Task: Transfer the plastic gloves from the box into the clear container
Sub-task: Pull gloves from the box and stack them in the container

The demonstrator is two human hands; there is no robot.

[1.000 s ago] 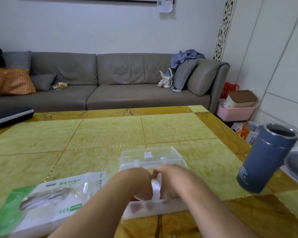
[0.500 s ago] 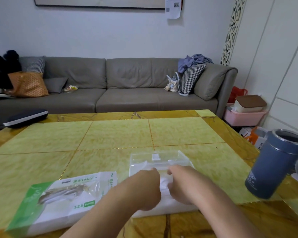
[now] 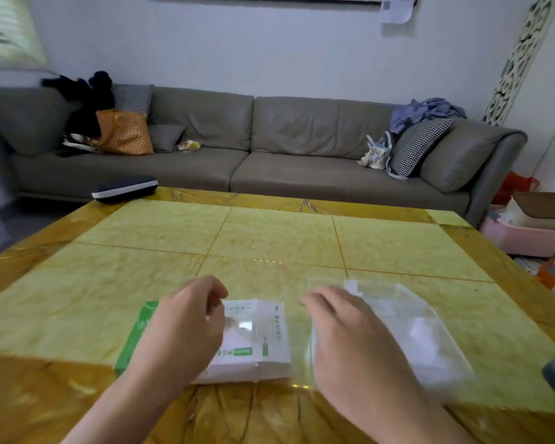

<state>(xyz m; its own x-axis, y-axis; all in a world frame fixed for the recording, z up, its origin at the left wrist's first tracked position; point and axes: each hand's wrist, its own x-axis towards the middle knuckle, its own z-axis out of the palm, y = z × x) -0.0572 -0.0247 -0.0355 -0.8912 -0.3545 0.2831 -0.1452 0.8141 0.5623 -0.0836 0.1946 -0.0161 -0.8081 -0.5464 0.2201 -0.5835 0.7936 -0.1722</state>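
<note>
On the worktop (image 3: 269, 238), the glove box (image 3: 253, 341) is lying just left of the clear container (image 3: 407, 331), with nothing transferred yet. The left hand (image 3: 186, 325) is hovering over the box, fingers (image 3: 217, 291) loosely curled and empty, while the right hand (image 3: 343, 334) is resting relaxed at the container; thin gloves may be clumping or dragging the light box along.

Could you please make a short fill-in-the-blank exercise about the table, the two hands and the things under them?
1. The left hand is above the green and white ____.
2. The clear container lies to the ____ of the glove box.
3. The table has a top of ____ tiles.
4. Behind the table stands a grey ____.

Missing words: box; right; yellow-green; sofa
</note>
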